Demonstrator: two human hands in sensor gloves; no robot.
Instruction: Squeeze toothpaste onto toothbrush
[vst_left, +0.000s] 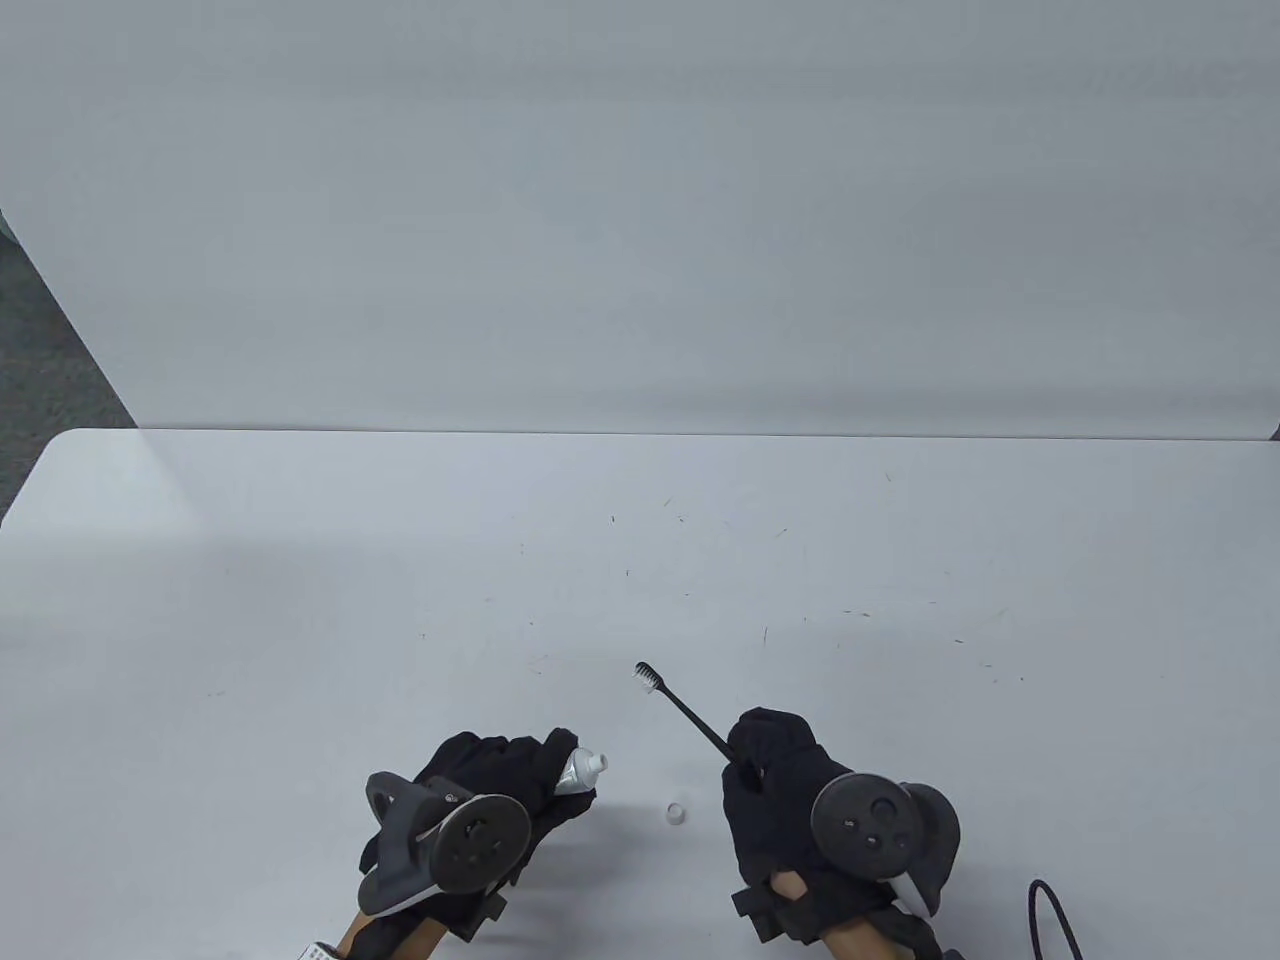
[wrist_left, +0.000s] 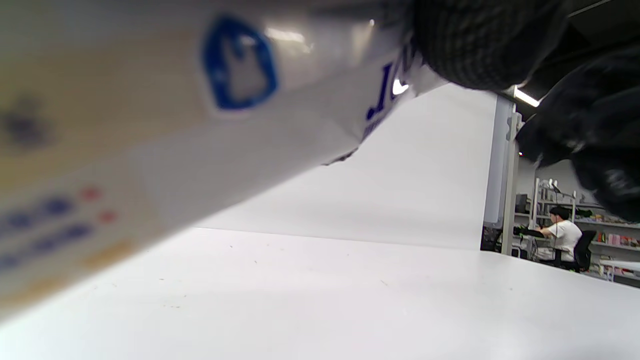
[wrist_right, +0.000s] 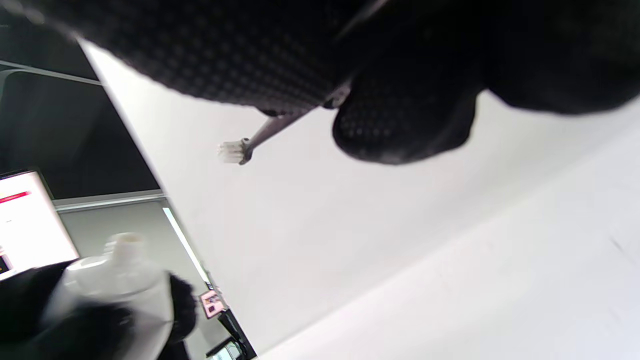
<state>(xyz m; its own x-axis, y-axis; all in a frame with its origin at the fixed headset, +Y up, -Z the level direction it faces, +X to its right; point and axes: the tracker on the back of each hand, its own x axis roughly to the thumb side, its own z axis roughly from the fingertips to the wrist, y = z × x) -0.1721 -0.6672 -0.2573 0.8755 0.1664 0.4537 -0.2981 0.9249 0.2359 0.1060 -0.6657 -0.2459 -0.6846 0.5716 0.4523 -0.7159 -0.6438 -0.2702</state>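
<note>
Nearest the table's front edge, the left hand (vst_left: 500, 800) grips a white toothpaste tube (vst_left: 580, 772), fingers wrapped round its body; the uncapped nozzle pokes out past the fingers, pointing right. In the left wrist view the tube (wrist_left: 200, 125) fills the frame, blurred, with blue print on it. The right hand (vst_left: 790, 800) is closed on the handle of a black toothbrush (vst_left: 690, 712), pinched between the gloved fingers (wrist_right: 400, 120). The brush slants up and left, its white-bristled head raised clear of the table (vst_left: 300, 600), well apart from the nozzle. Between the two hands a small white cap (vst_left: 677, 813) lies on the table. A black cable (vst_left: 1050, 915) loops at the lower right. Beyond stands a plain white backdrop (vst_left: 640, 200).
</note>
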